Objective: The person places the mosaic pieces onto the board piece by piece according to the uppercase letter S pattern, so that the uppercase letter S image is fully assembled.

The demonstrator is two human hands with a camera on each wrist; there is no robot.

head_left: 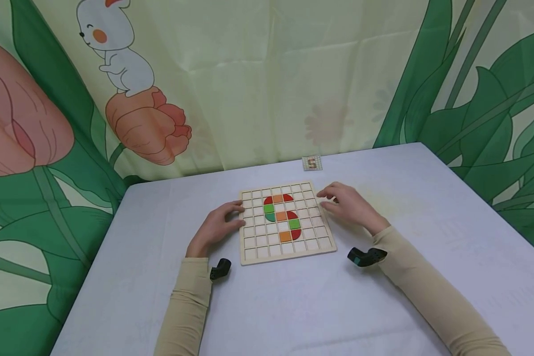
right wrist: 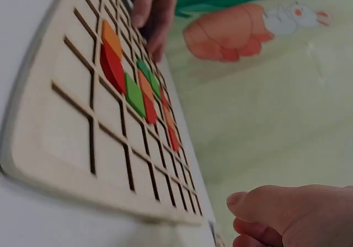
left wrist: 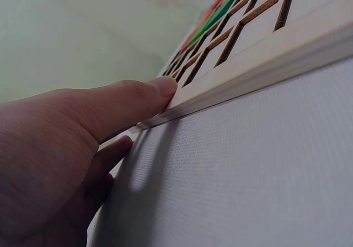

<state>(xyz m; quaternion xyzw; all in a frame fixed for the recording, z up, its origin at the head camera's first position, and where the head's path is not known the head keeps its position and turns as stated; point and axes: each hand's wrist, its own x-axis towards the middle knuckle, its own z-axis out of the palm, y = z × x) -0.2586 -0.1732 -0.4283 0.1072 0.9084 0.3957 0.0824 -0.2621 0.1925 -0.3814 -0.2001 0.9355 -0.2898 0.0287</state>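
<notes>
On the white-covered table lies a square wooden grid board [head_left: 289,256]. Red, orange and green pieces [head_left: 281,216] fill several of its cells in an S-like shape, some square and some with a rounded side. My left hand [head_left: 218,227] is at the board's left edge; in the left wrist view its thumb [left wrist: 162,86] rests on the frame. Beside the board's right edge, my right hand [head_left: 350,203] holds nothing visible, its fingers loosely bent. In the right wrist view this hand's thumb [right wrist: 245,200] appears apart from the board.
A small card [head_left: 312,163] with an S-like pattern on a grid lies behind the board, near the table's far edge. A curtain [head_left: 267,99] printed with flowers and a rabbit hangs behind the table [head_left: 293,306]. Black wrist cameras sit on both sleeves.
</notes>
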